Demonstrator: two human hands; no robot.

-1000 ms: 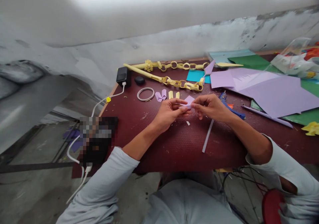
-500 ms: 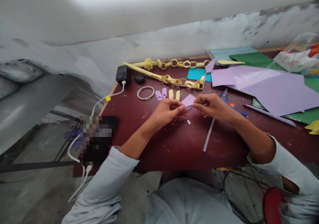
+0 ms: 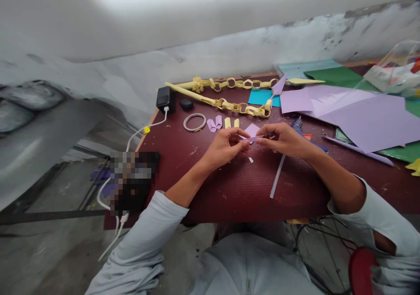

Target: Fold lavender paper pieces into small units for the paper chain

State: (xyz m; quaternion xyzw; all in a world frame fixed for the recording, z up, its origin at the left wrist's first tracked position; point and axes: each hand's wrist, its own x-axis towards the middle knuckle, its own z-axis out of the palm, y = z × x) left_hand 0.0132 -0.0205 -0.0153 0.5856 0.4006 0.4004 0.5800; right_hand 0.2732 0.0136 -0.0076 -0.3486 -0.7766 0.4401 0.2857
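Between my two hands is a small folded piece of lilac paper [image 3: 251,139]. My left hand [image 3: 227,146] pinches its left end with thumb and fingers. Its right end is held by the thumb and fingertips of my right hand [image 3: 278,138]. Just behind lies a lilac paper square [image 3: 252,129], partly covered by the hands. Left of it rest folded lilac pieces [image 3: 215,123] and two folded yellow pieces [image 3: 232,123]. A white scrap [image 3: 251,159] lies below my hands. A clear glue stick [image 3: 277,177] sticks out toward me from a blue glue gun [image 3: 297,126], partly hidden by my right hand.
Yellow paper chains [image 3: 236,107] stretch across the back of the dark red table [image 3: 210,194]. A tape roll [image 3: 194,122] and a black power bank [image 3: 165,99] with a white cable stand at left. Lilac sheets [image 3: 370,120] and green sheets [image 3: 341,78] cover the right side.
My fingers have shifted along the lilac paper, and my right hand's grip now shows more of the folded strip. The whole view has moved slightly.
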